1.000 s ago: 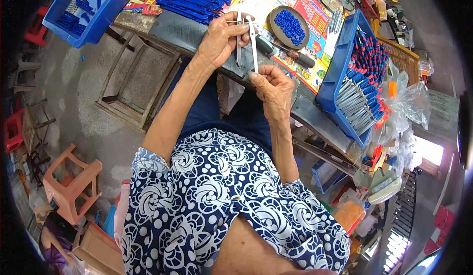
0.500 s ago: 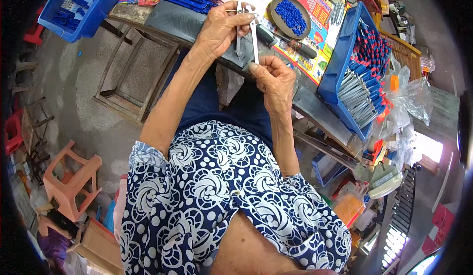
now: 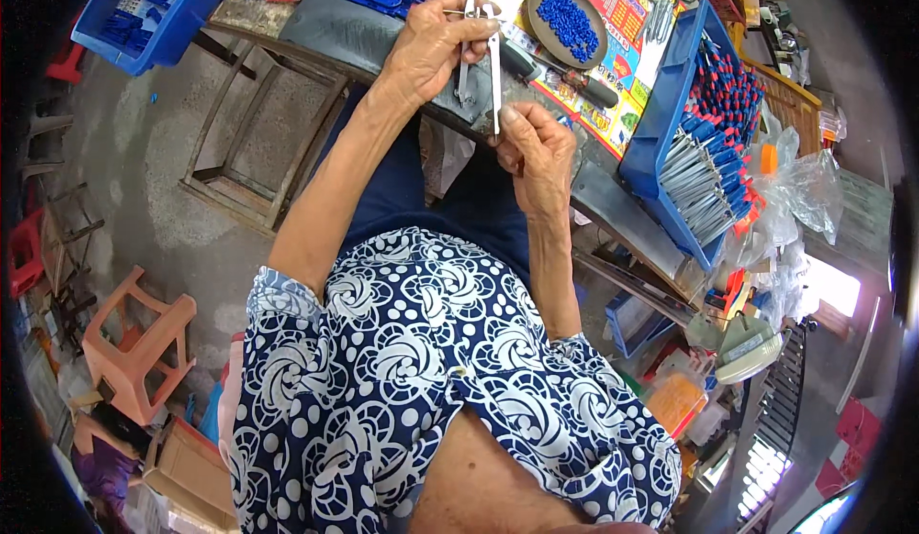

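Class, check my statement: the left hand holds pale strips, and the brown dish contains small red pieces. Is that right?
Not quite: the small pieces in the brown dish are blue, not red, as the head view shows. The left hand does hold pale strips.

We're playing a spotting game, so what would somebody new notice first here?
Probably the swirly patterned shirt, low in the middle. Above it, the left hand holds thin pale strips, the right hand near one's lower end. Then bright blue bits in a round dish, upper right.
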Demonstrator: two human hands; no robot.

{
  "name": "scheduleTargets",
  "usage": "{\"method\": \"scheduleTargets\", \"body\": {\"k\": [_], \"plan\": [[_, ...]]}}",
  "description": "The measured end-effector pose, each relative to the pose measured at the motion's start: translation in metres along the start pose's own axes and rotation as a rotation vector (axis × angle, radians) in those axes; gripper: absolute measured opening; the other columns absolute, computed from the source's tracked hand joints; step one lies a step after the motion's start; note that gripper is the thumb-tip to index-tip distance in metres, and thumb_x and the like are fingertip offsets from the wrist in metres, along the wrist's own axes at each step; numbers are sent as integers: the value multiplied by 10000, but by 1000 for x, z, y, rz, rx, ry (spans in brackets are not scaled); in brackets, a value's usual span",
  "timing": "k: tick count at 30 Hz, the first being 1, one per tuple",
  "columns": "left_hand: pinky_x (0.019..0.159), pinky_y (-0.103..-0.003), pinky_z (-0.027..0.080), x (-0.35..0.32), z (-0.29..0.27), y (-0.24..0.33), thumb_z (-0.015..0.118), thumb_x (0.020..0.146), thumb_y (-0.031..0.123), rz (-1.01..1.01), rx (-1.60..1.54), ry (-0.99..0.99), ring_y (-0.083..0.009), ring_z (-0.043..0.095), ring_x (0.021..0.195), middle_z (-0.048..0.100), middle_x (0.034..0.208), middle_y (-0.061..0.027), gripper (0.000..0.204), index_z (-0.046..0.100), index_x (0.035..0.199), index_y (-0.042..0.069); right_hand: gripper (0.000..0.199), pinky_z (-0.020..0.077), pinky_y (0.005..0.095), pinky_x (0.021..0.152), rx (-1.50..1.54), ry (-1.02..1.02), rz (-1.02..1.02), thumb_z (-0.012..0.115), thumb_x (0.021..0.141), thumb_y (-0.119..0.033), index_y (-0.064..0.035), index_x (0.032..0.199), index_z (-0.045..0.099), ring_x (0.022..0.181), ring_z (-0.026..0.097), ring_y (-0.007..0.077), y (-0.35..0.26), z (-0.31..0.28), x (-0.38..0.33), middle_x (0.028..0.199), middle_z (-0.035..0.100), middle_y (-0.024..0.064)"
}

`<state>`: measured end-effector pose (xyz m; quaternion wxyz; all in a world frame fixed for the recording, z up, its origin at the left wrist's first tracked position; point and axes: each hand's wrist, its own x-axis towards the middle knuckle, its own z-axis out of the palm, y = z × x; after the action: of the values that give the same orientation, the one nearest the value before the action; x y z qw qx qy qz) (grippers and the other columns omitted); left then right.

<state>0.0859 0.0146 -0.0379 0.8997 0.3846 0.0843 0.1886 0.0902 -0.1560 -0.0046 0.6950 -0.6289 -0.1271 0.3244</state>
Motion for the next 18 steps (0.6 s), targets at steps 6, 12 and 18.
{"method": "scheduleTargets", "body": {"k": [6,12,18], "plan": [[448,-174,356,0,1,1,616,735,25,3,1,18,-70,481,504,555,643,-45,175,557,893,-18,187,261,159,400,8,-2,10,569,831,-156,25,877,564,453,378,36,-1,2,1,639,551,57],[442,-177,354,0,0,1,621,734,29,-18,14,18,-75,483,501,556,640,-47,164,566,882,-14,184,250,159,391,57,-20,20,569,832,-157,22,877,567,446,376,36,-1,2,1,637,552,58],[500,-182,379,1,-5,-1,601,748,9,-33,16,-25,-86,495,564,603,765,-93,241,545,978,-31,180,243,157,387,73,-23,30,572,829,-156,19,873,567,441,367,32,1,1,1,641,554,58]]}}
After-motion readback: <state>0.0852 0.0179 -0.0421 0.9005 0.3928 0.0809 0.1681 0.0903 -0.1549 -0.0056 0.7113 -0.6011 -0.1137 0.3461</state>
